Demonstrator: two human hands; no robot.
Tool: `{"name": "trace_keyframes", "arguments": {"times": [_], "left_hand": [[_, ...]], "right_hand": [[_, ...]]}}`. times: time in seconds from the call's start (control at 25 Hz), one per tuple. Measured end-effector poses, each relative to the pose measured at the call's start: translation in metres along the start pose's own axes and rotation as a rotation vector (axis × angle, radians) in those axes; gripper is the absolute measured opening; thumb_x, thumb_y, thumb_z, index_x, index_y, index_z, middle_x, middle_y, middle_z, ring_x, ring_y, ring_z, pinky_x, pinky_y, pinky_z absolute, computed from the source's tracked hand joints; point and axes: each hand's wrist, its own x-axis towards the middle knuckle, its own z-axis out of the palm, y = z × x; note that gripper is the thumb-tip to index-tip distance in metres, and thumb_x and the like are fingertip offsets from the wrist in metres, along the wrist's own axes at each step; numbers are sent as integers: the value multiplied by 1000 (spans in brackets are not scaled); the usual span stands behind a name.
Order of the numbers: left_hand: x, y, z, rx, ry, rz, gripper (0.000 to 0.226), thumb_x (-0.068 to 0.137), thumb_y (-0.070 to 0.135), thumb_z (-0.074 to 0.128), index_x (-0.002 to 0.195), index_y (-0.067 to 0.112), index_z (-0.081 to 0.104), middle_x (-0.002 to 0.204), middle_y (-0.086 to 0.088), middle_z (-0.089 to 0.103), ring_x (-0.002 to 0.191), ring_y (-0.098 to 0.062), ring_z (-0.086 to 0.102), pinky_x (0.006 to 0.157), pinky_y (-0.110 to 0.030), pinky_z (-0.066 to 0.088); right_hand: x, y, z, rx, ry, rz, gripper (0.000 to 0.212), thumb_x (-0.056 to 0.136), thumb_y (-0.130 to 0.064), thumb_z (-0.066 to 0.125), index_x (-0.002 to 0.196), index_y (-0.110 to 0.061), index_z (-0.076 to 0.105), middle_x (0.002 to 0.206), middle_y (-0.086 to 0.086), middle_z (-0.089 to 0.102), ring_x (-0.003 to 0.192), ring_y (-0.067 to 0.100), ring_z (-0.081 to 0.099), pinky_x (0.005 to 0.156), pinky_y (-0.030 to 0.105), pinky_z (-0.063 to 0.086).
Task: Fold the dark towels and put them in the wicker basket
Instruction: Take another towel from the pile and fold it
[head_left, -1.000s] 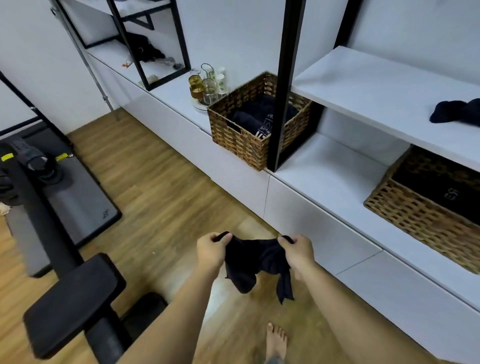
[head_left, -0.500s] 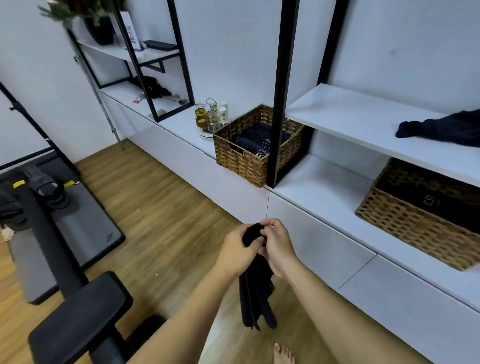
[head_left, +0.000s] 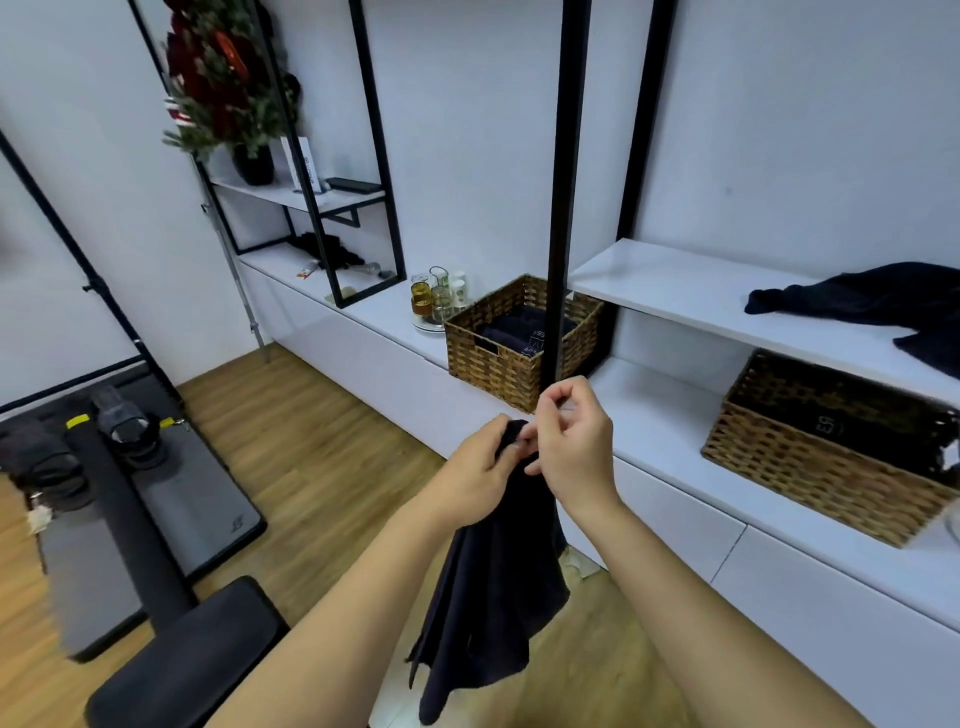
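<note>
"ES" towel (head_left: 837, 427) in basket (head_left: 810, 475)

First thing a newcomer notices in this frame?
Centre frame, the left hand and right hand meet at the top of a dark navy cloth towel hanging over the wooden floor. Behind them, a square brown wicker basket of dark towels sits on the white counter; another dark towel lies crumpled on the shelf at right.
</note>
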Motion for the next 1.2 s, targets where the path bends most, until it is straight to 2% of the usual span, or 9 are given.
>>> {"name": "trace_keyframes", "arguments": {"times": [0.16,0.28,0.4,0.48,0.56,0.72,0.88,1.08,1.2], "left_hand": [[-13,16,-19,-103,151,3,22,108,23,40,89,20,50,83,4,57,76,-2,54,72,-30,40],[-15,26,-46,-263,275,-92,32,107,29,42,109,3,60,106,-10,67,104,-21,62,94,-44,45],[-13,56,-67,-453,328,-81,23,106,17,41,93,14,60,86,14,63,84,3,60,82,-20,46],[-8,67,-81,-531,364,-123,23,100,23,47,106,7,62,102,2,63,102,-6,60,87,-16,47],[-7,70,-93,-584,355,-61,29,83,27,47,89,1,57,83,-12,60,82,-28,57,75,-38,46],[-6,81,-107,-770,366,-11,17,69,19,40,74,3,44,63,-5,42,58,-17,43,55,-30,34],[-5,82,-120,-690,442,26,15,68,18,37,73,5,43,63,-3,41,63,-20,37,56,-32,29],[-1,69,-130,-637,514,-24,18,70,21,38,74,6,46,76,-9,41,71,-22,39,62,-35,30],[-2,67,-136,-721,496,-27,15,69,21,39,71,13,52,72,-7,44,64,-21,42,57,-31,33]], "right_hand": [[2,1,-15,-121,187,-230,17,96,-21,56,83,-32,53,75,-8,61,65,21,62,56,40,54],[-7,16,-32,-192,-268,-58,11,92,-34,65,82,-29,64,81,-4,68,78,19,64,75,43,56],[-40,38,-29,-331,-573,29,15,83,-46,75,87,-35,66,86,-8,69,73,7,61,75,32,54],[-47,47,-25,-379,-547,22,27,81,-49,76,100,-41,58,99,-14,63,82,4,60,77,28,54],[-43,42,-24,-400,-446,-33,37,83,-48,74,111,-42,51,113,-18,53,97,1,55,84,22,50],[-44,29,-17,-477,-564,-112,19,85,-46,66,87,-33,52,86,-12,58,81,4,54,78,32,50],[-58,39,-15,-416,-333,-239,23,89,-38,66,88,-31,43,86,-11,51,78,12,53,68,29,49],[-68,58,-7,-554,-615,-131,27,83,-60,60,99,-40,52,102,-17,50,101,9,48,89,31,47],[-75,84,-11,-745,-788,34,26,81,-72,51,105,-62,49,115,-20,43,113,14,34,102,35,39]]}}
